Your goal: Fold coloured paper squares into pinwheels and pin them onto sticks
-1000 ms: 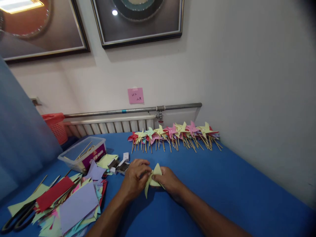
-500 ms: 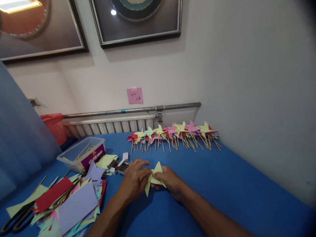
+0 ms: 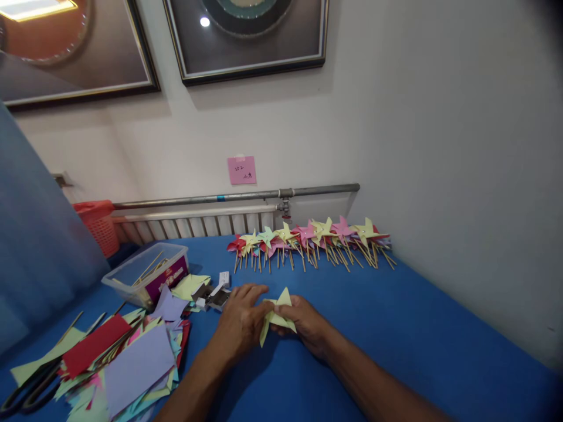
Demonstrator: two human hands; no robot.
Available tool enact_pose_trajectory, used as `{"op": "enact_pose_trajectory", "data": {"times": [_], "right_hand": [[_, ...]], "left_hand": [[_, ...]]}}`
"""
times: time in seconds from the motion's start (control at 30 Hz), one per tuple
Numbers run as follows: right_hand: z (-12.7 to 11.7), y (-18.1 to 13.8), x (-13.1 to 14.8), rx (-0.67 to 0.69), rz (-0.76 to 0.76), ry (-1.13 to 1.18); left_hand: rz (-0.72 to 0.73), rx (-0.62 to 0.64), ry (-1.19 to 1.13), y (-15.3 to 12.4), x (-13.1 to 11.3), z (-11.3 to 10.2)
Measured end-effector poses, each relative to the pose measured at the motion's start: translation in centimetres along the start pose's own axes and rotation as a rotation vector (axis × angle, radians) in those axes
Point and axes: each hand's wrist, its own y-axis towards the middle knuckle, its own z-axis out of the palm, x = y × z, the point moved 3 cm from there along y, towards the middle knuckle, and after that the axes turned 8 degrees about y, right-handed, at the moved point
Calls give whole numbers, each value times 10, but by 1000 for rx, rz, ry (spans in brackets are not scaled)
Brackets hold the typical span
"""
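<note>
A pale yellow paper pinwheel (image 3: pixel 279 319), its corners folded inward, is held above the blue surface. My right hand (image 3: pixel 303 325) pinches it from the right, thumb on top and fingers underneath. From the left, my left hand (image 3: pixel 244 310) grips its edge between thumb and finger, the other fingers raised and bent. Whether a small pin sits between those fingertips is hidden. Small opened boxes (image 3: pixel 215 295) with shiny bits inside lie just beyond my left hand.
Finished pinwheels (image 3: pixel 308 233) on sticks lie in a row by the wall. At left are a clear plastic box (image 3: pixel 145 269) of sticks, a heap of coloured paper (image 3: pixel 138 369) and black-handled scissors (image 3: pixel 33 387). A red basket (image 3: pixel 99 228) stands behind, near a pipe (image 3: pixel 246 195).
The left thumb and finger have shifted slightly on the pinwheel's left side, and the paper has turned a little. Both hands stay in nearly the same place.
</note>
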Motion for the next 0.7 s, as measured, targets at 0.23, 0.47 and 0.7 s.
{"op": "enact_pose_trajectory", "data": {"times": [0.23, 0.47, 0.7], "right_hand": [[-4, 5, -5, -122, -36, -67], [-2, 3, 0, -159, -92, -47], [-1, 2, -2, -144, -106, -103]], "left_hand": [[-178, -160, -187, 0, 9, -9], [-780, 29, -860, 1, 24, 7], [-972, 108, -1340, 0, 4, 38]]}}
